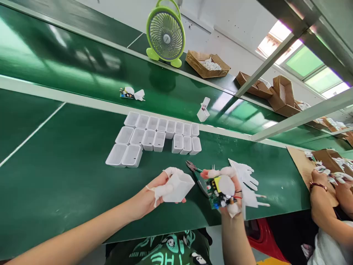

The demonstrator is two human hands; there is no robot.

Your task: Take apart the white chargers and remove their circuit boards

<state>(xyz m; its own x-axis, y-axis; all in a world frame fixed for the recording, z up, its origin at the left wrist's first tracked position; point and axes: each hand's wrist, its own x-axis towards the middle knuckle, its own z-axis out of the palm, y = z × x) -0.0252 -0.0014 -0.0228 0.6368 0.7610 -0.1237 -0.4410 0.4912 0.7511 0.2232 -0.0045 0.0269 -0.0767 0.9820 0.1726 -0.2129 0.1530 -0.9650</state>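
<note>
In the head view my left hand (156,189) is closed around a white plastic box (180,188), tilted over the front of the bench. White finger cots cover some of its fingers. To the right, my right hand (237,184), also in finger cots, holds a circuit board (216,191) with a round white part, a yellow block and thin wires on it. Green-handled cutting pliers (197,176) lie on the bench between the two hands. Beyond them stand rows of white boxes (149,138), their open tops facing up.
White gloves (244,175) lie right of my right hand. On the green conveyor (91,73) sit another board (127,92) and a white box with its lid up (203,110). A green fan (166,35) and cardboard boxes (207,64) stand behind. A co-worker's hands (322,178) are at far right.
</note>
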